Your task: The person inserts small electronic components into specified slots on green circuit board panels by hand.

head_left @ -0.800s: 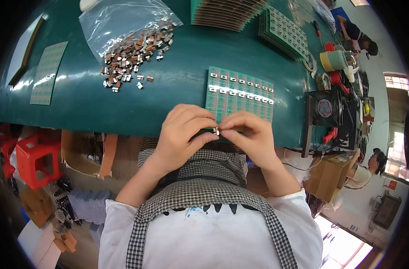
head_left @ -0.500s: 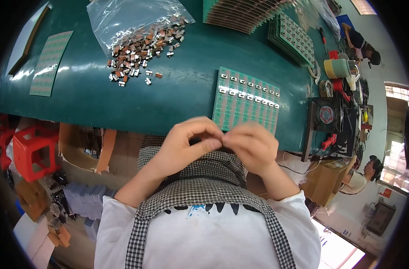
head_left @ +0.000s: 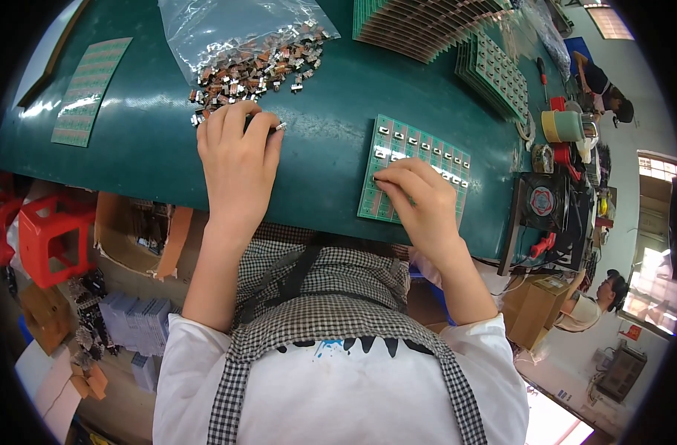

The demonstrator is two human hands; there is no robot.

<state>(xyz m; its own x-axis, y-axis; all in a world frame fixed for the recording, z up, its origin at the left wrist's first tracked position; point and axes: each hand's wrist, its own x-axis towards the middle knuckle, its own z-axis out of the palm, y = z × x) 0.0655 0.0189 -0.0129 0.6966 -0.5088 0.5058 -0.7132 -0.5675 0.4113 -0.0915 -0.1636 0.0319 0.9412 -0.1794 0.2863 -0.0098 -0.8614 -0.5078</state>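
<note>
On the dark green worktop, the right hand [head_left: 416,200] pinches its fingertips narrowly onto a small metal part at the left edge of the green rectangular circuit panel [head_left: 416,174]. Fingers of the left hand [head_left: 238,156] curl over loose parts at the near edge of the heap of small metal switches [head_left: 257,67], spilling from a clear plastic bag [head_left: 227,26].

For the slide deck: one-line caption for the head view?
Left hand picks from loose metal parts; right hand presses one into green panel.
</note>
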